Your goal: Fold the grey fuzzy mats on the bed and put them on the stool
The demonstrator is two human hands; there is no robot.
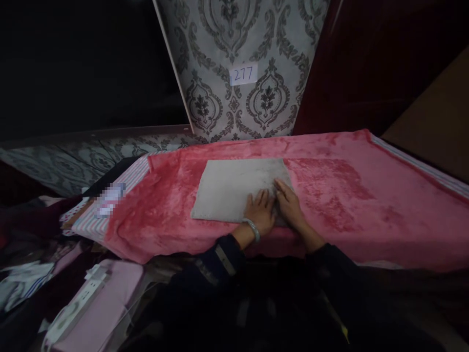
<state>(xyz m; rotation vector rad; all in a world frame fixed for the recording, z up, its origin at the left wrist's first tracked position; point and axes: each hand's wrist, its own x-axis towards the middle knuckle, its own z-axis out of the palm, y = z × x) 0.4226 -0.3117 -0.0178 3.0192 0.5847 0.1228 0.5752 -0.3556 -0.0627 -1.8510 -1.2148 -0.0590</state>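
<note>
A grey folded cloth (230, 188) lies flat on a pink plush cover (348, 195) that drapes the table. My left hand (261, 211) rests palm down on the cloth's near right part, fingers stretched out, with a silver bangle at the wrist. My right hand (289, 204) lies beside it, flat on the cloth's right corner, fingers extended. Both hands touch each other and hold nothing.
A patterned grey wall panel with a label reading 277 (243, 74) stands behind the table. A striped cloth edge (110, 205) shows at the left. A white power strip (78, 303) lies on a pink box at lower left.
</note>
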